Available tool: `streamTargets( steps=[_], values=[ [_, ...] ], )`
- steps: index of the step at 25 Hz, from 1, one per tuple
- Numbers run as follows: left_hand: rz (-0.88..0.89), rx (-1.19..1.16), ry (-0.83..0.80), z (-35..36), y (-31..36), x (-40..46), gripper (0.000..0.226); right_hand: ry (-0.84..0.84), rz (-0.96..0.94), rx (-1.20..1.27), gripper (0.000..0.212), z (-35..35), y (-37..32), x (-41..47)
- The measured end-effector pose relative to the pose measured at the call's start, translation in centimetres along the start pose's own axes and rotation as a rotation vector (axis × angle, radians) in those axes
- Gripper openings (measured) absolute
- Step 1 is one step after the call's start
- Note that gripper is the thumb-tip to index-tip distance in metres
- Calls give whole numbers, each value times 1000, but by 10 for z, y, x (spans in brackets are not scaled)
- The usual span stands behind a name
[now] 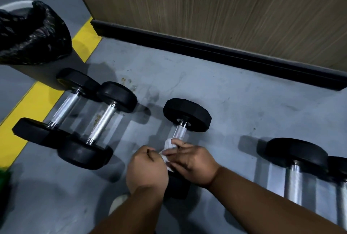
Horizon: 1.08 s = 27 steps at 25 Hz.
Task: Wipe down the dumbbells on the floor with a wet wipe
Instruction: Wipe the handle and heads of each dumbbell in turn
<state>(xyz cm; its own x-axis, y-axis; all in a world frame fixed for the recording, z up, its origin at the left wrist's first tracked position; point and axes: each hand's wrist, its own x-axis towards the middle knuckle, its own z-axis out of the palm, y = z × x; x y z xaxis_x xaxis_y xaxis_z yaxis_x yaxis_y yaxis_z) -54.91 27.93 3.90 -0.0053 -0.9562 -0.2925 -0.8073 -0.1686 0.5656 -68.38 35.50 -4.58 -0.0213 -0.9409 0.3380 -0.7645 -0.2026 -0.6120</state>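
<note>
A black-headed dumbbell [186, 114] with a chrome handle lies on the grey floor at the middle. A white wet wipe [168, 144] is wrapped over the near part of its handle. My left hand [147, 168] and my right hand [193, 160] both hold the wipe, fingers curled on it, over the handle. The hands hide the near head of this dumbbell. Two more dumbbells [101, 122] lie side by side at the left. Another pair [296, 160] lies at the right edge.
A bin lined with a black plastic bag [32, 32] stands at the far left. A yellow floor stripe [33, 106] runs diagonally past it. A wooden wall panel with a black skirting board [216, 49] bounds the far side. A green object [4, 183] shows at the left edge.
</note>
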Motion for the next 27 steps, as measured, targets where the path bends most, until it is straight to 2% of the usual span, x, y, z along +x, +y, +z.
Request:
streamTargets(
  steps=[3, 6, 9, 11, 15, 17, 21, 23, 25, 27],
  values=[
    [87, 5, 39, 5, -6, 3, 31, -67, -38, 28, 24, -9, 11, 8],
    [155, 5, 63, 7, -7, 3, 36, -29, 98, -24, 34, -12, 21, 30],
    [185, -1, 86, 7, -8, 2, 28, 69, 234, 23, 34, -9, 15, 32],
    [195, -5, 102, 6, -10, 1, 24, 63, 173, 13, 30, -8, 0, 18],
    [241, -35, 142, 6, -9, 0, 33, -52, -73, -25, 25, -13, -2, 11],
    [246, -23, 140, 6, -8, 1, 32, -71, -19, -48, 26, -16, 13, 25],
    [243, 16, 101, 5, -9, 1, 33, 98, 207, -60, 25, -22, 29, 40],
    [243, 13, 100, 6, -10, 2, 34, 81, 159, -24, 24, -15, 17, 31],
    [248, 16, 105, 7, -11, 3, 33, 16, 22, 10, 32, -7, 1, 18],
    [250, 14, 111, 6, -11, 3, 33, -63, -40, 63, 23, -8, -6, 13]
  ],
)
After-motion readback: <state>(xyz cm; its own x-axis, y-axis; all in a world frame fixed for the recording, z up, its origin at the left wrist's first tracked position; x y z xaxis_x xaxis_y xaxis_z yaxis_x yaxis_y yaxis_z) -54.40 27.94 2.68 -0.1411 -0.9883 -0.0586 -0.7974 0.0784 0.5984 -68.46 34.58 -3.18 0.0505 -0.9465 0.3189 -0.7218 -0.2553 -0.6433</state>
